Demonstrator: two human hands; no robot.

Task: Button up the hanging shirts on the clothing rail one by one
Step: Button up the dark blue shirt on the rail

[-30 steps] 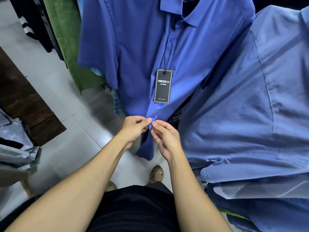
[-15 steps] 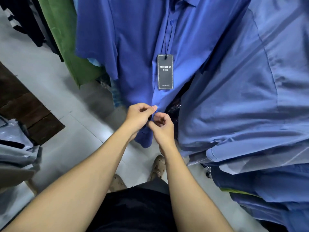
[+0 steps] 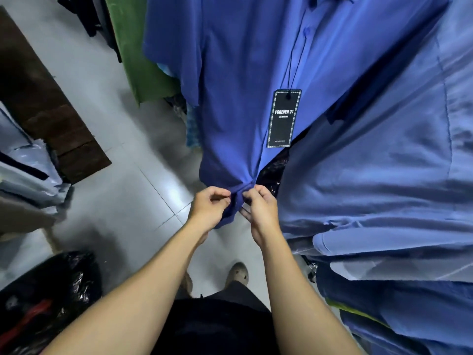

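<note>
Against the frame half a second earlier, the blue shirt (image 3: pixel 230 98) is gripped lower on its front, close to the hem. The black hang tag (image 3: pixel 283 119) is now left well above the hands. A black plastic bag (image 3: pixel 51 290) is newly brought into view at 8 o'clock. The left hand (image 3: pixel 208 210) and the right hand (image 3: pixel 261 213) are held just beside each other at the centre. On each, thumb and forefinger are pinched on the bunched front edges of the shirt, and the other fingers are curled.

At 3 o'clock a paler blue shirt (image 3: pixel 384 162) is hung against the gripped one and is overlapped onto its edge. A green garment (image 3: pixel 138 60) is hung at 11 o'clock. A dark wooden board (image 3: pixel 38 98) is laid on the grey tiled floor (image 3: pixel 115 188) at 9 o'clock.

The blue shirt is hung from 12 o'clock down to the centre. Its front is closed above the tag and parted below it, and the cloth is puckered at the fingers. Whether a button is through its hole cannot be told.
</note>
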